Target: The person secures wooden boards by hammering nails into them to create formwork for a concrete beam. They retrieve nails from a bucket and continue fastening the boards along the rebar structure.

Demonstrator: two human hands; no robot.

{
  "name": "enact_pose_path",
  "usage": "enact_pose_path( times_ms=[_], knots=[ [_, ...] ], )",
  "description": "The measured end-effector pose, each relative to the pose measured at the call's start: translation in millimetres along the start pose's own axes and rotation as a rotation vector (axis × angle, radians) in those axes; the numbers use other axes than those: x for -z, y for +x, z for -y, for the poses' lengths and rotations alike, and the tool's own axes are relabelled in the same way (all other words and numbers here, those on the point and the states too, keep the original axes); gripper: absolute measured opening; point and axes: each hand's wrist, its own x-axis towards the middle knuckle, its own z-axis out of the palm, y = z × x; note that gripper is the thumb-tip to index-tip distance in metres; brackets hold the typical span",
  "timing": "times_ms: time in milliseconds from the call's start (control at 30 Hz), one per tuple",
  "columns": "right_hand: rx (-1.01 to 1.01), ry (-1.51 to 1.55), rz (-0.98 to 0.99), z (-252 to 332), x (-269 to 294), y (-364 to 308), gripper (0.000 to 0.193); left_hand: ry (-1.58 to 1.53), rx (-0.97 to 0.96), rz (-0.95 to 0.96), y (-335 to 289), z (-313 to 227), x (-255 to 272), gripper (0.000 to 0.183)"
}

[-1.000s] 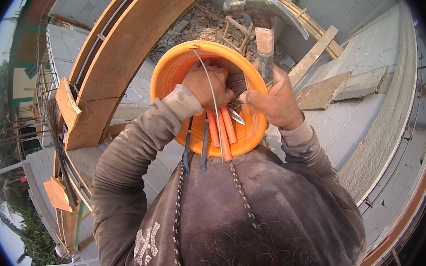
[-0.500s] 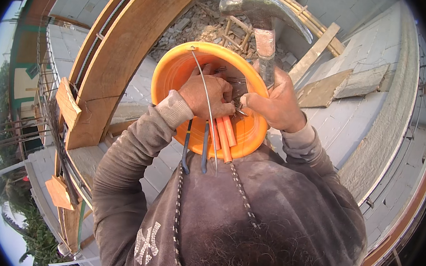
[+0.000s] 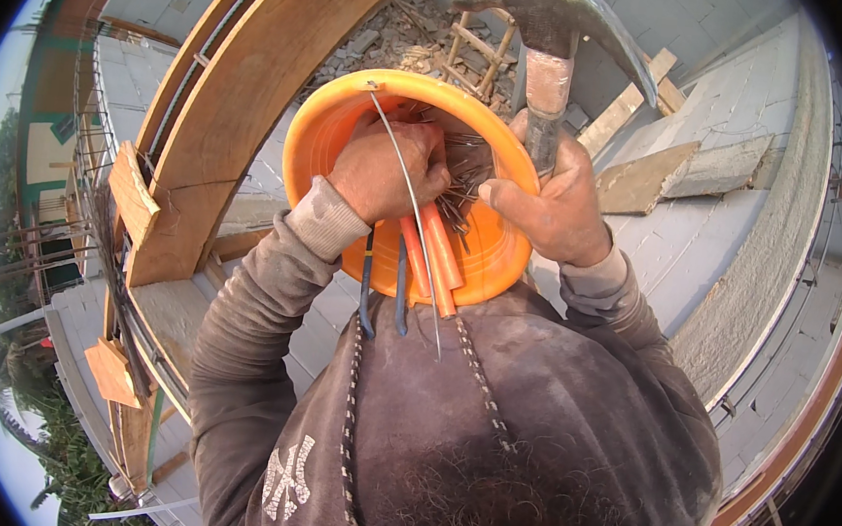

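Note:
An orange bucket (image 3: 307, 145) is held up against my chest, with a pile of nails (image 3: 462, 182) inside it. My left hand (image 3: 389, 167) reaches into the bucket at the nails, its fingers curled and the tips hidden. My right hand (image 3: 559, 210) grips a claw hammer (image 3: 546, 85) upright by its handle, with the thumb over the bucket's right rim. Two orange handles (image 3: 432, 249) and a pair of blue tool handles (image 3: 402, 286) lean on the near rim. The thin wire bail (image 3: 404, 168) crosses in front of my left hand.
A curved wooden form (image 3: 247, 81) rises at the left, with cut wood pieces (image 3: 133, 196) and thin rods beside it. Rubble (image 3: 399, 39) and a bamboo ladder (image 3: 482, 50) lie beyond the bucket. Light block walls and a rough concrete edge (image 3: 749, 299) run along the right.
My left hand has gone deeper into the bucket, away from my right thumb, uncovering more nails. The bucket has shifted slightly left and the hammer a little right.

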Motion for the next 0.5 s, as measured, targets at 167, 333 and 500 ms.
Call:
enact_pose_path(
  times_ms=[167, 333, 500],
  knots=[
    [-0.029, 0.129, -0.012, 1.8, -7.0, 4.7, 0.034, 0.073, 0.167, 0.024, 9.4, -1.5, -9.3, 0.021],
    [-0.010, 0.075, 0.021, -1.8, -4.4, 1.6, 0.034, 0.370, -0.071, -0.237, 26.0, 0.5, -47.3, 0.024],
    [-0.047, 0.167, 0.012, 0.6, -5.8, 1.4, 0.036, 0.420, -0.220, -0.189, 33.4, -11.8, -30.3, 0.025]
  ],
)
